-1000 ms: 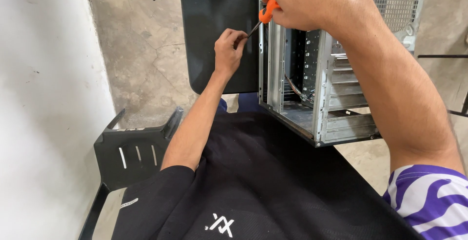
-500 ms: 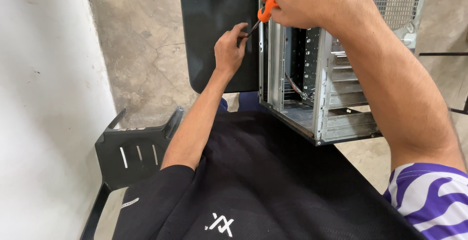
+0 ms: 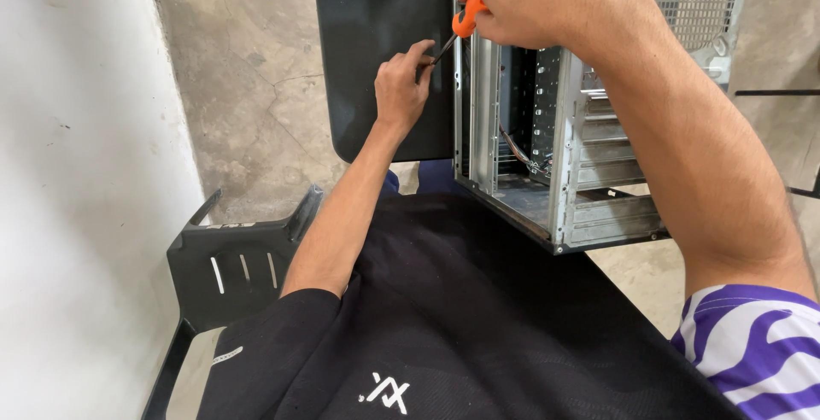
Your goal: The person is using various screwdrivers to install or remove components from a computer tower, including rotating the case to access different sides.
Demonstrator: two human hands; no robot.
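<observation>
Change: hardly anything; both my hands stay put on the case.
Left hand (image 3: 401, 87): fingers pinch the driver tip against the black side panel (image 3: 376, 53).
Screwdriver (image 3: 457, 29): orange handle; keep it square.
Right hand (image 3: 547, 2): closed around the handle, press steadily.
Computer case (image 3: 555, 147): open, resting on my lap.

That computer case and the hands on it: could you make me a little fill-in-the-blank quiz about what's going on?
1. The right hand grips a screwdriver with an ____ handle.
2. The left hand steadies the screwdriver's ____ against the computer case.
3. Left of the person's lap stands a black plastic ____.

Missing words: orange; tip; chair
</observation>
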